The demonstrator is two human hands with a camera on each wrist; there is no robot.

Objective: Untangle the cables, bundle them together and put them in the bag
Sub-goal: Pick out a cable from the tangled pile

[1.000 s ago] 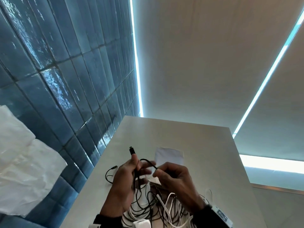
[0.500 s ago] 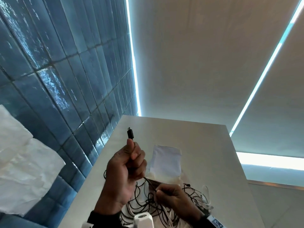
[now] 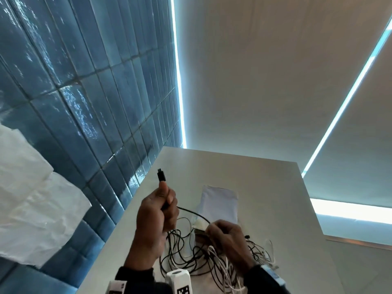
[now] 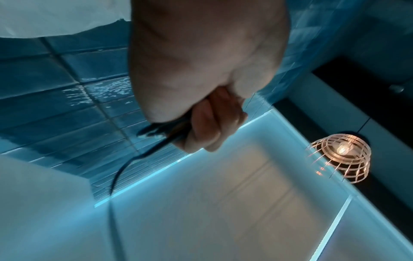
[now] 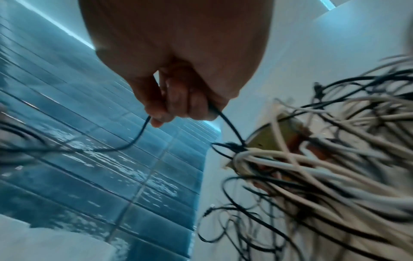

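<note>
A tangle of black and white cables (image 3: 203,259) (image 5: 317,169) lies on the grey table (image 3: 275,209). My left hand (image 3: 163,200) (image 4: 201,123) is raised above the table and grips one black cable (image 3: 191,211) near its end; the black plug (image 3: 161,176) sticks up above my thumb. From there the cable runs right and down to my right hand (image 3: 222,230) (image 5: 178,107), which pinches the same black cable (image 5: 138,134) just above the pile. A white bag (image 3: 218,202) lies flat behind the pile.
A blue tiled wall (image 3: 84,102) runs along the table's left edge. Crumpled white plastic (image 3: 31,198) hangs at the far left. A white tagged device (image 3: 179,282) sits at the near edge. A wire lamp (image 4: 339,159) shows in the left wrist view.
My left hand has lifted the black plug end up and away from the pile. My right hand has dropped toward the tangle, sliding along the cable, so the stretch between my hands has lengthened.
</note>
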